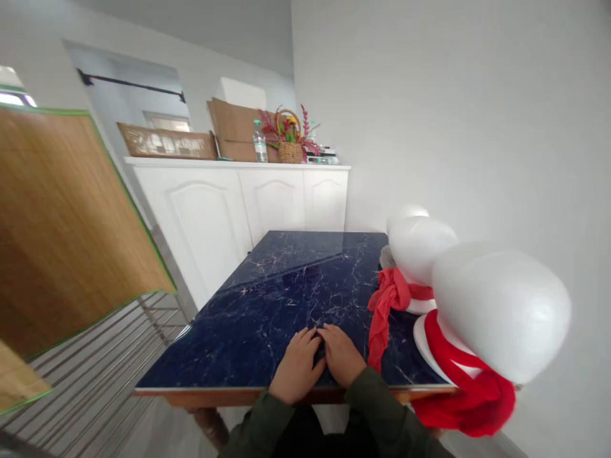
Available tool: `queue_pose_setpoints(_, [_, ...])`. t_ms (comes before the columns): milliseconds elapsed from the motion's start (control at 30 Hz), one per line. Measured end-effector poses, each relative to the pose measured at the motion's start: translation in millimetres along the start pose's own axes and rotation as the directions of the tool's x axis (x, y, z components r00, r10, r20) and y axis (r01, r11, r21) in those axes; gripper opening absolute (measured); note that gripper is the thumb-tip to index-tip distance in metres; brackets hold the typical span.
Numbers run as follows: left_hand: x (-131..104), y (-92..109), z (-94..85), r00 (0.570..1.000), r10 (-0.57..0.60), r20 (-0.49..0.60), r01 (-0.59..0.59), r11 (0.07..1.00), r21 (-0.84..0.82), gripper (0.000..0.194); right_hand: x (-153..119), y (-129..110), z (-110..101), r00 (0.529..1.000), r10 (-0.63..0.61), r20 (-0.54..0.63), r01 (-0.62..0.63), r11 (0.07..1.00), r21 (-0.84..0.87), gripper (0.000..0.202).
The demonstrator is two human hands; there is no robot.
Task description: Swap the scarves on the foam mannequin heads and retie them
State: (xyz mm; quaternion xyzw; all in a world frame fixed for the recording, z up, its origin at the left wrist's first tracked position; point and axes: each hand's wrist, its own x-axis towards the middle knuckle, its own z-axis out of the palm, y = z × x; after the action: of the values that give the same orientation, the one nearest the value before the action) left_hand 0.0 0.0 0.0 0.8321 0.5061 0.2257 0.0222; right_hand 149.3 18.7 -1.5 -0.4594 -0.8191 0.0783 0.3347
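My left hand (299,365) rests palm down near the front edge of a dark blue marble-patterned table (267,318). Beside it, my right hand (342,354) lies on the same surface, its fingertips close to those of the left. The fingers of both hands are stretched out, slightly bent, and I see nothing held. To the right of my right hand hangs a red scarf (382,312), tied around a glossy white head-like form (422,248). A nearer, larger white form (501,312) wears another red scarf (470,394), which droops over the table edge.
Behind the table stands a white cabinet (205,210) bearing cardboard boxes (238,130), a water bottle (260,143) and a flower basket (290,152). At left is a metal rack (109,356) with a bamboo mat (71,222). A grey-white wall (453,114) closes off the right.
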Motion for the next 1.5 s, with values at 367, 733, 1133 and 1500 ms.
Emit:
queue_pose_setpoints(367, [0,0,0.3,1.000,0.000,0.004,0.000,1.000,-0.013,0.039,-4,8,7,0.996,0.000,0.091,0.006,0.998,-0.061,0.040])
queue_pose_setpoints(733, [1,0,-0.1,1.000,0.006,-0.008,-0.006,1.000,-0.029,0.039,-4,9,7,0.995,0.007,0.096,-0.001,0.999,-0.053,0.039])
queue_pose_setpoints(1133, [1,-2,1.7,1.000,0.009,-0.009,-0.009,0.999,-0.035,0.039,-3,7,5,0.995,0.005,0.096,0.000,0.999,-0.054,0.038])
queue_pose_setpoints(1500, [2,-1,0.8,1.000,0.014,0.005,-0.014,1.000,0.007,0.040,-3,7,5,0.996,0.009,0.092,-0.004,0.999,-0.048,0.038])
